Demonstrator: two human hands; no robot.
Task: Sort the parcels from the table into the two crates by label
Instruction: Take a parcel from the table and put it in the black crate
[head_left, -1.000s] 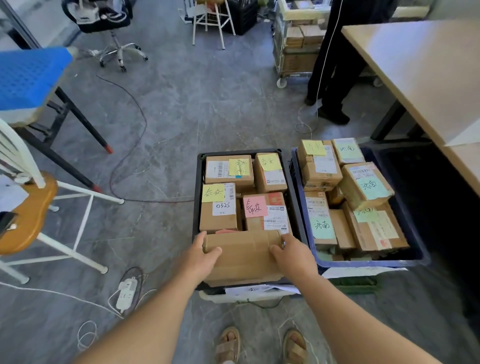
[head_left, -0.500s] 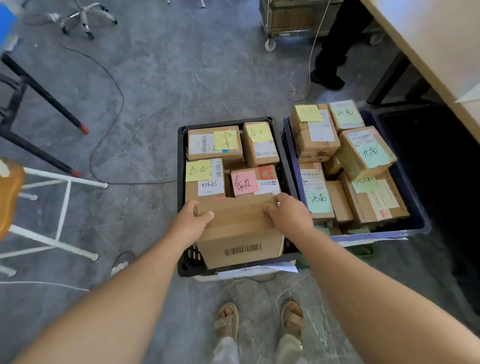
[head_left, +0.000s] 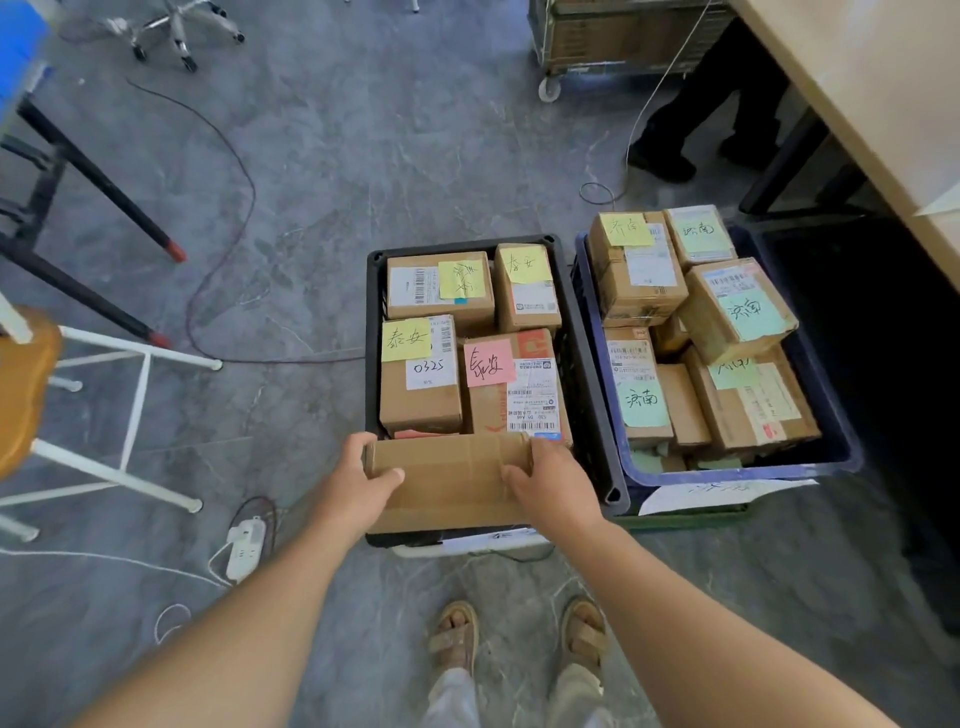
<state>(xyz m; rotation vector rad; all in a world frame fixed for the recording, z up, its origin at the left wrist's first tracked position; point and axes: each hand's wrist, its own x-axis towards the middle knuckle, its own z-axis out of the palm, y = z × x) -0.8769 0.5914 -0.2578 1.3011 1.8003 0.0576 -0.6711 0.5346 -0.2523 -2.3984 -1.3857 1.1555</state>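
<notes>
While the left hand (head_left: 358, 488) curls round the left end of a plain brown parcel (head_left: 452, 483), thumb on the top face and fingers hooked over the far edge, the right hand (head_left: 550, 483) grips the right end the same way. The parcel lies flat between them, over the six o'clock end of the black crate (head_left: 370, 395); I cannot tell whether it rests on what lies beneath.

At twelve o'clock from it, four labelled parcels fill the rest of that crate. Two with yellow notes sit at the far end, one with a yellow note (head_left: 406, 340) is at eleven o'clock, and one with a pink note (head_left: 488, 362) is at one o'clock.

At three o'clock, side by side with the black crate, stands the blue crate (head_left: 727, 475), heaped with parcels that carry green notes and one yellow.

Farther out, the table (head_left: 883, 78) runs along two o'clock, with a person's dark-trousered legs (head_left: 717, 98) beside it at one o'clock. On the floor a white power strip (head_left: 244, 545) lies at eight o'clock, a stool (head_left: 26, 384) with a wooden seat stands at nine o'clock, and sandals (head_left: 454, 634) show at six o'clock.
</notes>
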